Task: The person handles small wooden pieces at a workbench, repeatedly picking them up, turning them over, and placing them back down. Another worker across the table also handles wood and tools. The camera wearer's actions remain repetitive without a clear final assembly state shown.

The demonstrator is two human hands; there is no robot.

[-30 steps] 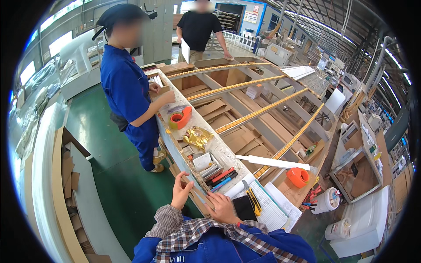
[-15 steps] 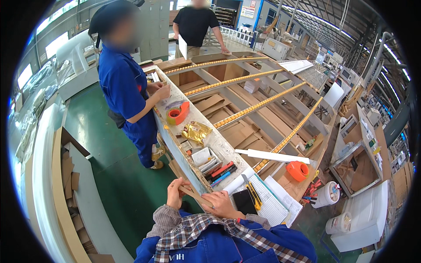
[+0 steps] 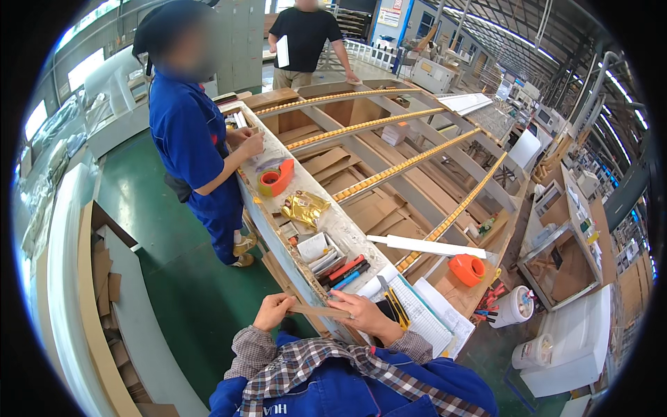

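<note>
A flat brown strip (image 3: 314, 311), cardboard by its look, spans the gap between my hands in front of my chest. My left hand (image 3: 274, 311) pinches one end, with the fingers closed on it. My right hand (image 3: 364, 313) grips the other end beside the bench edge. Close to that hand on the narrow ledge (image 3: 340, 236) lie red, black and blue markers (image 3: 345, 271). A yellow-and-black utility knife (image 3: 394, 304) rests just past my right hand, on lined paper sheets (image 3: 420, 314). My right hand partly covers a dark flat object there.
Orange tape dispensers (image 3: 276, 178) (image 3: 467, 270), a gold foil packet (image 3: 304, 208) and white strips (image 3: 434, 246) lie on the bench. Yellow roller tracks (image 3: 389, 174) cross its frame. A co-worker in blue (image 3: 191, 139) stands left; another person in black (image 3: 307, 35) stands behind. Right: a white bucket (image 3: 515, 306).
The brown strip has turned from slanted to nearly level. My left hand has moved slightly left and down, and my right hand has shifted a little right and up.
</note>
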